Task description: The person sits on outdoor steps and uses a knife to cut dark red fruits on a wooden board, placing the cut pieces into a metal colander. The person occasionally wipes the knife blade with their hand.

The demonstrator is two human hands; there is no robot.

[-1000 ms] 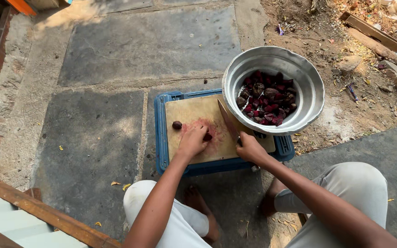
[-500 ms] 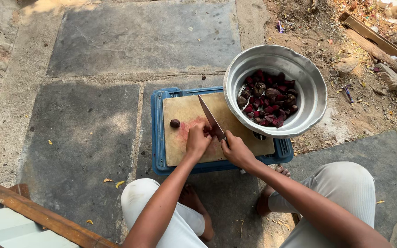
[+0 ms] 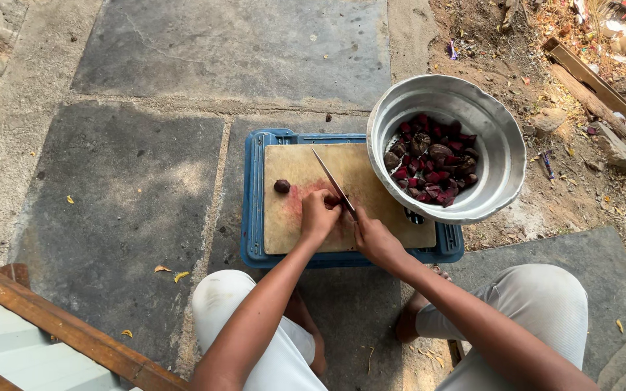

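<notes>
Two hands on the cutting board [image 3: 371,190]: right hand [image 3: 374,237] in a closed grip around the knife [image 3: 333,183], left hand [image 3: 320,216] curled over a beet piece.

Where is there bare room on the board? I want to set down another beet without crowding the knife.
The cutting board is bare along its far edge and at its near left corner, below the small beet. Its middle is crowded: left hand, right hand and knife. The metal bowl overhangs its right side.
</notes>
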